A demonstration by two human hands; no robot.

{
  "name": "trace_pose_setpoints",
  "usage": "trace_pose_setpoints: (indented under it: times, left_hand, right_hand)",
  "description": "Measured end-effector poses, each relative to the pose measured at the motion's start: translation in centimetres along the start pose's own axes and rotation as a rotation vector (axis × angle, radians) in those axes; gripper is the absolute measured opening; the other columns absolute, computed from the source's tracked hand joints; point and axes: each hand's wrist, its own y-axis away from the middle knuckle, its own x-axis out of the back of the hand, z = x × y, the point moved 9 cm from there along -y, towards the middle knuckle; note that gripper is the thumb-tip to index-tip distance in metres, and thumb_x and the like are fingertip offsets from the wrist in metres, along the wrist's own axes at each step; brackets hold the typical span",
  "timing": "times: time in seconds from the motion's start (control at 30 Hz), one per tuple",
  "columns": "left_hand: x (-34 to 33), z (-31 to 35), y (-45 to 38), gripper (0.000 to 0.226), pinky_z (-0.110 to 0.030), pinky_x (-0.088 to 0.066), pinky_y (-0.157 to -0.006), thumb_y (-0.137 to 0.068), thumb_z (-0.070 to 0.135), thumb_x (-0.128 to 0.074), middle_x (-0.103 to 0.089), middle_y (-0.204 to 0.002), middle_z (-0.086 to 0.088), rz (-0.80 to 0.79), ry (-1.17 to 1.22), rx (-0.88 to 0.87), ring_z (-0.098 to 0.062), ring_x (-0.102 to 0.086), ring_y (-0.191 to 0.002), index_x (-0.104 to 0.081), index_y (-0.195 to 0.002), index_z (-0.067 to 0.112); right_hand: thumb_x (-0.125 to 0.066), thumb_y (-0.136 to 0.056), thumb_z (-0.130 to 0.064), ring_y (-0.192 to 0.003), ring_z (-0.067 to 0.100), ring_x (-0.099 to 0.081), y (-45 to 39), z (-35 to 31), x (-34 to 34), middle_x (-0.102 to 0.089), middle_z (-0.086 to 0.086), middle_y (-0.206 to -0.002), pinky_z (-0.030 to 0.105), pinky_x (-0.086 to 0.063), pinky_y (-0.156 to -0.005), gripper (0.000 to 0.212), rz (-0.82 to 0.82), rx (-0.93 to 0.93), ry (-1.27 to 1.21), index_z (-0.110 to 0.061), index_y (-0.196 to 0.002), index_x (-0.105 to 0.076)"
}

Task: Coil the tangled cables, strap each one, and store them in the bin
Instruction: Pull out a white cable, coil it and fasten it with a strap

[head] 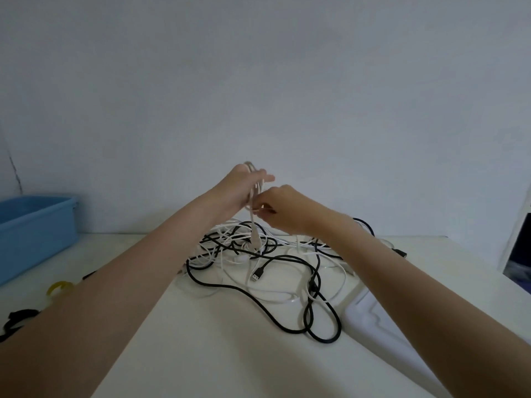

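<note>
Risk: we hold a part-wound white cable (253, 196) whose tail hangs down into the tangled pile (258, 259) of black and white cables; we judge that a tug could drag neighbouring strands up with it or tighten a knot.
Cause: the tail appears to pass through other loops near the black USB plug (257, 274), so it may not be free.
Second risk: the loops could slip off the left fingers if the grip eases, and the coil would fall back into the pile.
Left hand: our left hand (244, 186) is raised above the pile, fingers extended forward with the white loops gathered round them; it holds the coil.
Right hand: our right hand (280, 206) sits just beside the left, slightly lower, fingertips pinching the white cable beneath the coil.
Arms: both forearms reach forward and converge over the middle of the counter (215, 340).
Cables: the rest lie tangled on the counter below the hands, none coiled.
Bin: the blue bin (34, 225) stands at the far left of the counter, well apart from the pile; we cannot see whether anything lies inside.
Straps: a yellow loop (60, 287) and a black strap (17, 317) lie at the near left, untouched.
Progress: early, as we judge it.
</note>
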Motion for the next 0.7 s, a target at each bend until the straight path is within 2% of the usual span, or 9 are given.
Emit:
trace_pose_setpoints:
  times: [0.07, 0.1, 0.2, 0.27, 0.37, 0.47, 0.53, 0.6, 0.7]
  left_hand:
    - [-0.3, -0.4, 0.7, 0.023, -0.016, -0.045, -0.059, -0.1, 0.018, -0.039, -0.055, -0.073, -0.007, -0.004, -0.348, -0.005, -0.014, -0.052, -0.06, -0.045, -0.08, 0.009]
    - [-0.9, -0.7, 1.0, 0.025, -0.014, -0.041, -0.051, -0.101, 0.022, -0.037, -0.058, -0.065, -0.004, -0.046, -0.451, 0.008, -0.013, -0.051, -0.051, -0.046, -0.082, 0.008]
    - [-1.9, -2.1, 2.3, 0.044, -0.019, -0.041, -0.056, -0.103, 0.037, -0.024, -0.069, -0.058, 0.0, -0.194, -0.533, 0.082, -0.008, -0.05, -0.038, -0.047, -0.109, 0.0]
    - [-1.8, -2.4, 3.0, 0.063, -0.02, -0.038, -0.051, -0.1, 0.047, -0.018, -0.064, -0.049, -0.002, -0.248, -0.398, 0.122, -0.008, -0.038, -0.034, -0.05, -0.114, -0.005]
    - [-2.0, -1.9, 3.7, 0.078, -0.016, -0.029, -0.042, -0.086, 0.062, -0.024, -0.049, -0.037, 0.002, -0.359, -0.128, 0.131, -0.004, -0.025, -0.028, -0.056, -0.107, -0.006]
    - [-1.9, -0.1, 3.7, 0.05, -0.013, -0.03, -0.04, -0.094, 0.038, -0.041, -0.049, -0.036, 0.001, -0.342, 0.053, 0.059, -0.003, -0.025, -0.025, -0.058, -0.101, -0.009]
    - [-1.5, 1.6, 3.1, 0.029, -0.011, -0.031, -0.034, -0.097, 0.021, -0.043, -0.061, -0.047, -0.002, -0.254, 0.334, 0.004, -0.002, -0.031, -0.024, -0.058, -0.087, -0.002]
    - [-1.0, 3.1, 2.6, 0.022, -0.012, -0.037, -0.034, -0.097, 0.016, -0.044, -0.072, -0.071, -0.008, -0.201, 0.681, -0.036, -0.002, -0.05, -0.034, -0.054, -0.083, 0.003]
    - [-0.6, 4.7, 2.0, 0.027, -0.016, -0.055, -0.061, -0.098, 0.016, -0.04, -0.069, -0.101, -0.018, -0.204, 0.891, -0.088, -0.013, -0.068, -0.065, -0.057, -0.091, -0.003]
  right_hand:
    - [-0.051, -0.091, -0.007, -0.053, 0.004, -0.046, 0.2, 0.1, 0.7, -0.058, -0.002, -0.074, 0.007, -0.039, -0.051, 0.018, -0.022, 0.024, -0.003, -0.007, -0.088, -0.069]
    - [-0.056, -0.089, -0.01, -0.044, 0.004, -0.046, 0.3, 0.5, 0.9, -0.055, -0.005, -0.063, 0.008, -0.039, -0.045, 0.018, -0.037, 0.016, -0.05, -0.011, -0.074, -0.066]
    - [-0.069, -0.083, -0.026, -0.032, 0.003, -0.041, 0.6, 2.2, 2.3, -0.045, -0.007, -0.045, 0.012, -0.036, -0.038, 0.033, -0.024, -0.046, -0.189, -0.017, -0.056, -0.052]
    - [-0.072, -0.079, -0.031, -0.034, 0.003, -0.034, 0.9, 3.4, 3.6, -0.039, -0.012, -0.04, 0.012, -0.032, -0.039, 0.036, 0.001, -0.093, -0.263, -0.015, -0.055, -0.051]
    - [-0.074, -0.076, -0.031, -0.038, 0.006, -0.025, 1.4, 6.2, 6.2, -0.03, -0.004, -0.046, 0.015, -0.025, -0.039, 0.041, 0.124, -0.181, -0.45, -0.003, -0.059, -0.049]
    - [-0.074, -0.077, -0.034, -0.039, 0.008, -0.023, 1.7, 8.9, 7.3, -0.028, -0.004, -0.045, 0.017, -0.022, -0.041, 0.043, 0.286, -0.278, -0.591, -0.003, -0.06, -0.048]
    - [-0.065, -0.084, -0.037, -0.036, 0.005, -0.027, 1.5, 9.5, 6.0, -0.035, -0.009, -0.042, 0.015, -0.025, -0.038, 0.046, 0.314, -0.337, -0.635, -0.008, -0.055, -0.045]
    - [-0.05, -0.093, -0.039, -0.038, 0.007, -0.032, 1.0, 8.8, 3.3, -0.041, -0.004, -0.049, 0.013, -0.029, -0.036, 0.046, 0.245, -0.357, -0.579, -0.012, -0.057, -0.047]
    - [-0.039, -0.1, -0.028, -0.049, 0.011, -0.042, 0.6, 6.0, -1.0, -0.049, 0.0, -0.062, 0.007, -0.032, -0.039, 0.041, 0.046, -0.285, -0.346, -0.011, -0.065, -0.051]
